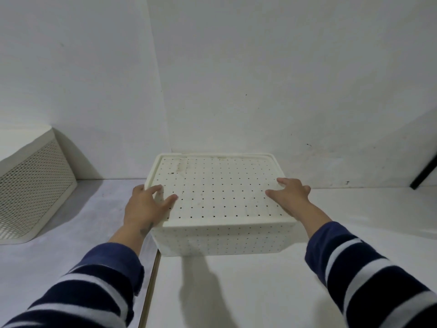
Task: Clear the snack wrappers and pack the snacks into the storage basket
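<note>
Cream plastic storage basket w/ perforated walls (220,240) is set on the white surface (260,292), dead ahead at 12 o'clock, backed close to the wall. It is closed by a cream perforated lid (217,190); contents hidden, so no snacks or wrappers can be seen.

Long axis of the basket runs 9 to 3 o'clock, i.e. across the body.

Left hand (146,207) is laid on the lid's 9 o'clock edge, fingers spread and near straight, touching the top; nothing is gripped. Right hand (290,197) is placed likewise at the 3 o'clock edge, fingers splayed on the lid, thumb side over the rim; grip not closed on anything. Both hands are about equally near, one at each short end, lid between them.

Judged: lid likely to be lifted or pressed down next. Either way the move turns on the symmetric two-hand hold at the short ends; an even pull is needed or the lid may tilt.

A second perforated cream box (30,185) is seen at 10 o'clock, well apart from the basket.
</note>
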The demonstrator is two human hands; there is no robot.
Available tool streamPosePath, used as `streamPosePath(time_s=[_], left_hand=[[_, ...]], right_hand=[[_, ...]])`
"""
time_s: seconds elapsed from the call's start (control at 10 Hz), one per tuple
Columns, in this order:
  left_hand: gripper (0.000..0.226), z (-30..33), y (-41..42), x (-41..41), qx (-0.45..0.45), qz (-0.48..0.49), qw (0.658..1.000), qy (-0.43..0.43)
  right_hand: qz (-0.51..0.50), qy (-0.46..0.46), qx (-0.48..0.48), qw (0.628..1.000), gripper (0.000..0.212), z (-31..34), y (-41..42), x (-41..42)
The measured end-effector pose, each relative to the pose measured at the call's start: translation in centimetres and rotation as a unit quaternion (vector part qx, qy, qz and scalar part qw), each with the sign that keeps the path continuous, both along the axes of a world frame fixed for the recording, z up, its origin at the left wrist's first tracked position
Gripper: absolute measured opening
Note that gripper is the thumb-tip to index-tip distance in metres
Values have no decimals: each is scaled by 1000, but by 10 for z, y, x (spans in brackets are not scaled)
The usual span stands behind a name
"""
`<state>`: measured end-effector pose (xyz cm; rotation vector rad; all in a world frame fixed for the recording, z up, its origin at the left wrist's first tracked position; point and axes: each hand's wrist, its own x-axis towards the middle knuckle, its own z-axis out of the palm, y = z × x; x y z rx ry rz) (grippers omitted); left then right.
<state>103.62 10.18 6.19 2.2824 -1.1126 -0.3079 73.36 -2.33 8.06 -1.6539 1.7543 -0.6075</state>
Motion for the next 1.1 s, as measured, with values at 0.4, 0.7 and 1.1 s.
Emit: streamPosePath(time_s=[0.4, 0.7, 1.1], left_hand=[[63, -1, -8, -4, 13, -6, 1000, -7], [56, -11, -5, 17, 8, -72, 993, 94], [54, -88, 139, -28, -165, -76, 983, 5]], right_hand=[[-32, -79, 29, 996, 49, 7, -14, -2], [150, 196, 45, 968, 69, -12, -14, -28], [204, 106, -125, 965, 49, 56, 67, -61]])
